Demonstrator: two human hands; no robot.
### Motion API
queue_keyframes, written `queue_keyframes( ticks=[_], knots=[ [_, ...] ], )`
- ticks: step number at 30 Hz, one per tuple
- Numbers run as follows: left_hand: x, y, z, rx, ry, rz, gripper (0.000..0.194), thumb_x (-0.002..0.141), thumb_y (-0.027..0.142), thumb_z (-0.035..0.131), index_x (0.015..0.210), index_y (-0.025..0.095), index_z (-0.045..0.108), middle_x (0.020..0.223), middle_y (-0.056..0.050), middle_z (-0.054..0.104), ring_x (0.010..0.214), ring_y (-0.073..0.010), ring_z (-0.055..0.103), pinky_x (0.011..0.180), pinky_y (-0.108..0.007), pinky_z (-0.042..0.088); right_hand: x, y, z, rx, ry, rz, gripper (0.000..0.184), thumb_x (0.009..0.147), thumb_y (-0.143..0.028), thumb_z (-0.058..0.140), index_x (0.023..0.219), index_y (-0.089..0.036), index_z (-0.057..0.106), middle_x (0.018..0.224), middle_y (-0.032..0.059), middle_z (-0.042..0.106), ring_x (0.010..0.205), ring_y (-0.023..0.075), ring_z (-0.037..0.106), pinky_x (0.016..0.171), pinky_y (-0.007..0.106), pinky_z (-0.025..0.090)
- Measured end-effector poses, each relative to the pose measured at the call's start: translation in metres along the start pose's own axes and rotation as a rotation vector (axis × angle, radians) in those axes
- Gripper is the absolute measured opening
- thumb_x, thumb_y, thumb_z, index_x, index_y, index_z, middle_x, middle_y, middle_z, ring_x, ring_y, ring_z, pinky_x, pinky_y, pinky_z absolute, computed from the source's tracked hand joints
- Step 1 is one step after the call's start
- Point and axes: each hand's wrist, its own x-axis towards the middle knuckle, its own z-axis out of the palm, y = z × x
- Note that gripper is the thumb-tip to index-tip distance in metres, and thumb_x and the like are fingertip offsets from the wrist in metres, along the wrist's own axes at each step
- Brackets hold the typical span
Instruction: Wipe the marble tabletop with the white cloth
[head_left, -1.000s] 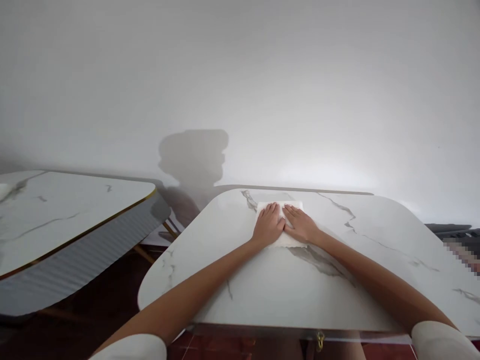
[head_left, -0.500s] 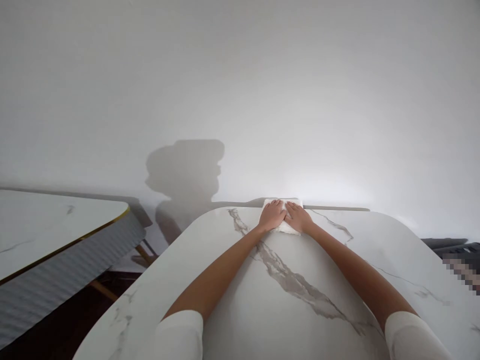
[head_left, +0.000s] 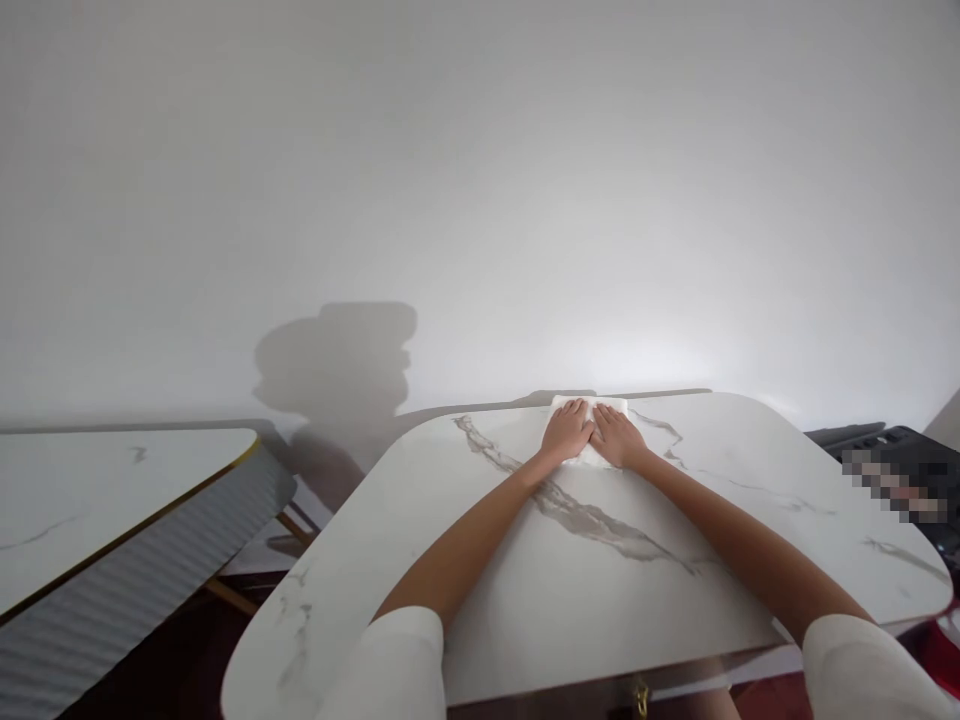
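A folded white cloth (head_left: 590,455) lies flat at the far edge of a white marble-patterned table (head_left: 517,620), close to the wall. Both palms press down on it. My left hand (head_left: 568,430) rests on its left part with the fingers stretched out toward the wall. Beside it my right hand (head_left: 616,436) lies flat on the right part, fingers extended and angled to the left. The two thumbs meet or nearly meet in the middle. The cloth's centre is partly hidden under the hands.
A second marble-patterned table (head_left: 112,490) with a gold edge and a grey ribbed side stands to the left. Behind both tables rises a plain pale wall (head_left: 525,200). A black object (head_left: 900,445), partly blurred out, is beyond the right end of my table.
My view has turned and shifted, so the near table edge now shows. Both hands and the cloth appear a little farther right, still at the far edge. The hands stay flat on the cloth.
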Motion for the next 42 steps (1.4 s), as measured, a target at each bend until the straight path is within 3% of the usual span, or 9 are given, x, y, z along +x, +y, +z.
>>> queue_keyframes(
  ticks=[7, 17, 24, 30, 35, 38, 42],
  knots=[
    [-0.066, 0.036, -0.011, -0.044, -0.022, 0.008, 0.049, 0.091, 0.025, 0.033, 0.137, 0.013, 0.039, 0.148, -0.012, 0.037, 0.138, -0.0253, 0.030, 0.113, -0.039, 0.023, -0.074, -0.026, -0.017, -0.011, -0.005, 0.002, 0.058, 0.094, -0.032, 0.030, 0.142, -0.001, 0.036, 0.149, 0.0167, 0.034, 0.138, 0.0285, 0.030, 0.112, 0.042, 0.026],
    [-0.186, 0.050, -0.044, -0.083, -0.072, -0.066, 0.054, 0.091, 0.026, 0.030, 0.143, 0.012, 0.033, 0.151, -0.012, 0.030, 0.141, -0.0248, 0.023, 0.115, -0.044, 0.020, -0.159, -0.093, -0.030, 0.010, 0.058, -0.168, 0.058, 0.091, -0.032, 0.040, 0.139, 0.000, 0.041, 0.145, 0.0191, 0.039, 0.134, 0.0308, 0.036, 0.110, 0.043, 0.031],
    [-0.228, 0.069, -0.048, -0.149, -0.157, -0.151, 0.060, 0.087, 0.025, 0.032, 0.146, 0.014, 0.029, 0.154, -0.005, 0.022, 0.143, -0.0238, 0.016, 0.116, -0.044, 0.019, -0.199, -0.097, -0.042, 0.055, 0.049, -0.265, 0.059, 0.090, -0.032, 0.041, 0.141, -0.002, 0.038, 0.147, 0.0178, 0.036, 0.137, 0.0264, 0.031, 0.112, 0.042, 0.030],
    [-0.220, 0.102, -0.023, -0.211, -0.060, -0.183, 0.069, 0.077, 0.021, 0.040, 0.146, 0.022, 0.032, 0.152, 0.003, 0.023, 0.142, -0.0217, 0.020, 0.116, -0.040, 0.023, -0.215, -0.060, -0.055, 0.073, -0.034, -0.290, 0.062, 0.089, -0.029, 0.040, 0.145, -0.005, 0.031, 0.151, 0.0154, 0.029, 0.139, 0.0243, 0.027, 0.113, 0.043, 0.028],
    [-0.170, 0.128, -0.013, -0.206, -0.107, -0.249, 0.063, 0.080, 0.018, 0.037, 0.143, 0.018, 0.038, 0.151, -0.001, 0.030, 0.141, -0.0206, 0.024, 0.115, -0.035, 0.026, -0.189, -0.006, -0.063, 0.088, -0.185, -0.264, 0.067, 0.086, -0.028, 0.042, 0.148, -0.008, 0.025, 0.153, 0.0138, 0.022, 0.141, 0.0241, 0.022, 0.114, 0.044, 0.024],
    [-0.131, 0.123, -0.011, -0.169, -0.058, -0.198, 0.056, 0.082, 0.014, 0.037, 0.137, 0.017, 0.045, 0.148, -0.004, 0.038, 0.139, -0.0192, 0.030, 0.113, -0.032, 0.029, -0.154, 0.012, -0.065, 0.091, -0.276, -0.193, 0.067, 0.085, -0.029, 0.043, 0.147, -0.010, 0.028, 0.153, 0.0115, 0.024, 0.141, 0.0238, 0.022, 0.115, 0.041, 0.022],
    [-0.083, 0.089, -0.007, -0.101, -0.042, -0.063, 0.049, 0.083, 0.012, 0.036, 0.130, 0.009, 0.048, 0.144, -0.012, 0.044, 0.135, -0.0198, 0.036, 0.110, -0.032, 0.033, -0.098, 0.009, -0.053, 0.070, -0.243, -0.033, 0.063, 0.087, -0.029, 0.038, 0.145, -0.008, 0.032, 0.151, 0.0117, 0.030, 0.138, 0.0248, 0.029, 0.113, 0.039, 0.025]
  ],
)
